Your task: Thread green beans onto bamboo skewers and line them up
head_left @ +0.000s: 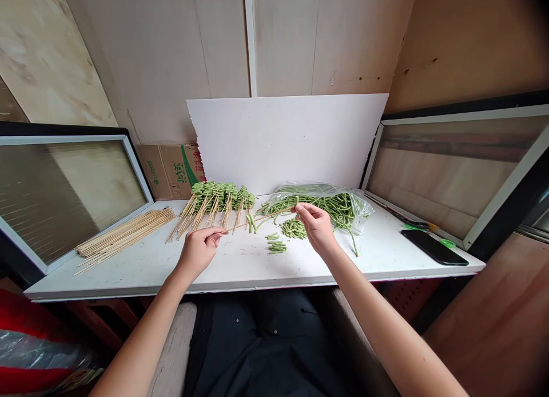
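My left hand [198, 253] pinches one end of a thin bamboo skewer [274, 213], which reaches across to the right. Two short green bean pieces [251, 223] sit crosswise along the skewer, apparently threaded on it. At the far end, my right hand [316, 224] is closed on another green bean piece [297, 200] at the skewer's tip; whether the tip has gone through it is hidden. Under the hands lie cut bean pieces [294, 229] in a small heap, with a few more [277, 247] lined up nearer the table edge.
Filled bean skewers [221, 195] are piled at the back left, beside bare skewers [126, 232]. Long beans [338, 205] lie in a clear plastic bag [362, 205] behind my right hand. A phone [434, 247] rests at the right of the white table [240, 274]. Behind stands a cardboard box [169, 171].
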Demonstrator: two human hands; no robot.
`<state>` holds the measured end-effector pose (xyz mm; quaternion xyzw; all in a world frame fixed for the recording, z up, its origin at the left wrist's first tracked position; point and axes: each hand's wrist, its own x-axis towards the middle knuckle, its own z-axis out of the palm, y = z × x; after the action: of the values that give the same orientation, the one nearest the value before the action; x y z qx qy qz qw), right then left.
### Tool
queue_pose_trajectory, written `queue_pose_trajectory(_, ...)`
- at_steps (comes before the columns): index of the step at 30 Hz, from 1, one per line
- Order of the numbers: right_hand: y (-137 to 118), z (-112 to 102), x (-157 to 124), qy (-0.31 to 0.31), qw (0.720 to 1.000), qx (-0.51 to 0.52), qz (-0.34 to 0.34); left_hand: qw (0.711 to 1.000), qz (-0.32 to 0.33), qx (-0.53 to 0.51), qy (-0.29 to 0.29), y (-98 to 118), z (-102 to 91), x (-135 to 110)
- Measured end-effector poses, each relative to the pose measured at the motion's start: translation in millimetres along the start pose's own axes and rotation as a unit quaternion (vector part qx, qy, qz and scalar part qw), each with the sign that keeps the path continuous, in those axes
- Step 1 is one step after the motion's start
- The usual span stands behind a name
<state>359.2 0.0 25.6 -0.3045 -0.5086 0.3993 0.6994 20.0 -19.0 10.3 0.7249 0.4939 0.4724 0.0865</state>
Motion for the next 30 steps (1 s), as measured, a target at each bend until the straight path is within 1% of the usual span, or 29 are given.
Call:
queue_pose_trajectory(5, -1, 3, -4, -0.001, 1.000, -0.018, -0.016, 1.000, 0.003, 0.021, -0.007, -2, -0.6, -1)
queue_pose_trajectory(11, 0, 8, -8, 0.005, 1.000, -0.007, -0.013, 0.997, 0.038, 0.059, -0.015, -8, -0.5, -1)
queue_pose_trajectory(13, 0, 8, -9, 0.008, 1.000, -0.005, -0.012, 0.996, 0.057, 0.066, -0.009, -8, 0.8, -1)
queue_pose_trajectory(17, -4, 12, -11, 0.011, 1.000, 0.018, 0.002, 0.990, 0.114, 0.079, 0.028, -7, 1.8, -3)
queue_pose_trajectory(21, -7, 18, -12, 0.019, 0.998, 0.050, 0.016, 0.974, 0.178, 0.130, 0.040, -3, -0.8, -6)
queue_pose_trajectory(23, -8, 20, -12, 0.023, 0.998, 0.053, 0.021, 0.967, 0.200, 0.152, 0.049, 0, -2.8, -7)
queue_pose_trajectory(26, -7, 19, -13, 0.022, 0.999, 0.043, 0.019, 0.964, 0.201, 0.163, 0.053, 2, -5.9, -7)
queue_pose_trajectory(30, -9, 18, -16, 0.009, 1.000, -0.005, -0.015, 0.977, 0.171, 0.128, -0.004, -2, -5.7, -6)
